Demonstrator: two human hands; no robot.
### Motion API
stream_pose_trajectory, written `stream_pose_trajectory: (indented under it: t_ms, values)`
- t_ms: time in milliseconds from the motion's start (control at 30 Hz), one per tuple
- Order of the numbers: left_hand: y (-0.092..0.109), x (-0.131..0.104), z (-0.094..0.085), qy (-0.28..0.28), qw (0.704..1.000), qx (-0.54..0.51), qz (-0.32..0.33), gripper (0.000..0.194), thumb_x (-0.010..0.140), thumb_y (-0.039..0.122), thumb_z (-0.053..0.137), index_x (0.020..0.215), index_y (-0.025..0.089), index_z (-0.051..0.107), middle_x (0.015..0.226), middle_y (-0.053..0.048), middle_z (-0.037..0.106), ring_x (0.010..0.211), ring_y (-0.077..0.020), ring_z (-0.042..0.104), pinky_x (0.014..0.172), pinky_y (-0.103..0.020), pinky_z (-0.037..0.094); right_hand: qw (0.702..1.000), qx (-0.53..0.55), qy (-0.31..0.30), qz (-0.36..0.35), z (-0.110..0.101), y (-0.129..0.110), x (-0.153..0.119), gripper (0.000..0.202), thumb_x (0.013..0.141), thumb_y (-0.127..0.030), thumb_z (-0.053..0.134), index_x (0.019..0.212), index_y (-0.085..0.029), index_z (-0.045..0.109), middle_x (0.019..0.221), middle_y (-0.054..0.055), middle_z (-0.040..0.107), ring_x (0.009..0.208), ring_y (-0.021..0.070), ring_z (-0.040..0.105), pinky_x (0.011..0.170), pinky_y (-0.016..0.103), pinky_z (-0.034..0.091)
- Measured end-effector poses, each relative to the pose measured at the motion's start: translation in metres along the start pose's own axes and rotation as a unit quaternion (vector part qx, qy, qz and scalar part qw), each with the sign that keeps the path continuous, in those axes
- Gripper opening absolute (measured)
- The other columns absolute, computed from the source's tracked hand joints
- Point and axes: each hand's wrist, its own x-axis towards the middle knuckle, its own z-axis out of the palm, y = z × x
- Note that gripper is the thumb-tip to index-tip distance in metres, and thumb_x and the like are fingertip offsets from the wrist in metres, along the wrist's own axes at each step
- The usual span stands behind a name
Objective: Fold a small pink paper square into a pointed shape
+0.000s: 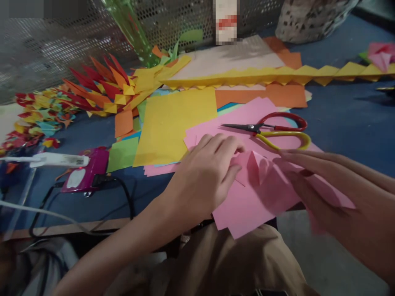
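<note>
A folded pink paper piece (259, 166) stands partly raised between my hands, above flat pink sheets (243, 213) at the table's front edge. My left hand (208, 172) has its fingers curled and pinched on the left side of the folded piece. On its right side, my right hand (327, 181) holds the pink paper between thumb and fingers. Scissors (254, 128) with one red and one yellow handle loop lie on the pink sheets just beyond my hands, blades pointing left.
Yellow paper (179, 123) lies left of the scissors. Behind stretches a zigzag yellow strip (277, 76). Folded red and orange pieces (105, 86) sit back left. A magenta device (86, 170) with cables is at left. A woven basket (308, 20) stands back right.
</note>
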Motion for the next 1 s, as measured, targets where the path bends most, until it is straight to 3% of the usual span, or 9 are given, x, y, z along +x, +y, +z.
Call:
stream_pose_trajectory:
  t_ms: [100,233,333,400,533,600,733,867,1000]
  values:
    - [-0.001,0.002,-0.001,0.017,0.998,-0.068,-0.009,0.017,0.107,0.014,0.069,0.120,0.021,0.062,0.113,0.000,0.074,0.104,-0.0179,0.069,0.086,-0.033,0.052,1.000,-0.007,-0.015,-0.006,0.002,-0.009,0.006,0.033,0.111,-0.029,0.063,0.143,-0.026,0.068,0.133,0.001,0.080,0.120,0.0185,0.078,0.099,0.024,0.061]
    - [-0.002,0.007,0.000,0.011,0.996,-0.084,-0.002,0.025,0.105,0.014,0.072,0.126,0.022,0.062,0.112,0.001,0.075,0.101,-0.0159,0.071,0.085,-0.030,0.053,0.999,0.018,-0.024,-0.015,0.007,-0.011,0.013,0.026,0.111,-0.026,0.061,0.136,-0.025,0.068,0.121,0.002,0.081,0.107,0.0181,0.080,0.087,0.025,0.060]
    - [0.007,0.005,0.000,0.062,0.997,-0.031,0.030,0.026,0.108,0.015,0.068,0.133,0.017,0.062,0.125,-0.008,0.072,0.117,-0.0218,0.068,0.096,-0.035,0.055,0.998,0.057,-0.042,0.006,0.005,-0.012,0.015,0.020,0.108,-0.023,0.060,0.127,-0.026,0.068,0.106,-0.002,0.081,0.085,0.0135,0.078,0.072,0.022,0.056]
    - [0.018,-0.001,0.002,0.077,0.993,0.028,0.081,0.016,0.110,0.018,0.065,0.126,0.015,0.065,0.121,-0.010,0.071,0.115,-0.0257,0.066,0.096,-0.040,0.056,0.995,0.073,-0.057,0.022,0.002,-0.014,0.015,0.015,0.106,-0.022,0.060,0.120,-0.025,0.066,0.099,-0.003,0.080,0.076,0.0126,0.075,0.063,0.023,0.051]
    - [0.035,-0.012,0.015,0.010,0.982,0.119,0.148,0.011,0.113,0.025,0.061,0.114,0.017,0.068,0.111,-0.007,0.072,0.099,-0.0266,0.067,0.083,-0.042,0.060,0.995,0.060,-0.063,0.043,-0.002,-0.021,0.011,0.010,0.105,-0.023,0.061,0.115,-0.024,0.061,0.088,-0.002,0.074,0.068,0.0153,0.068,0.051,0.029,0.041]
    - [0.036,-0.015,0.023,-0.004,0.979,0.138,0.150,0.013,0.113,0.024,0.061,0.121,0.015,0.067,0.117,-0.007,0.072,0.106,-0.0276,0.068,0.088,-0.043,0.062,0.997,0.039,-0.061,0.019,-0.001,-0.022,0.007,0.014,0.107,-0.020,0.059,0.119,-0.024,0.064,0.100,0.002,0.075,0.082,0.0190,0.070,0.060,0.030,0.046]
    - [0.034,-0.015,0.031,0.008,0.974,0.160,0.161,0.013,0.113,0.016,0.056,0.119,0.013,0.068,0.115,-0.007,0.074,0.107,-0.0267,0.070,0.091,-0.041,0.064,0.995,-0.025,-0.035,-0.091,0.002,-0.011,0.002,0.025,0.104,-0.008,0.058,0.123,-0.019,0.069,0.138,0.013,0.067,0.115,0.0297,0.063,0.096,0.043,0.054]
    - [0.037,-0.014,0.027,0.012,0.965,0.194,0.176,0.016,0.112,0.010,0.054,0.117,0.011,0.069,0.109,-0.008,0.075,0.103,-0.0272,0.072,0.091,-0.041,0.065,0.987,0.035,-0.071,-0.139,0.002,0.008,-0.001,0.043,0.096,0.003,0.057,0.133,-0.014,0.068,0.134,0.010,0.070,0.124,0.0268,0.064,0.116,0.042,0.052]
    - [0.037,-0.014,0.022,-0.002,0.961,0.221,0.167,0.015,0.110,0.008,0.054,0.111,0.011,0.069,0.103,-0.008,0.072,0.098,-0.0284,0.070,0.088,-0.044,0.065,0.983,0.065,-0.085,-0.149,0.002,0.013,-0.002,0.033,0.102,-0.004,0.059,0.132,-0.013,0.071,0.136,0.010,0.070,0.129,0.0268,0.062,0.116,0.041,0.051]
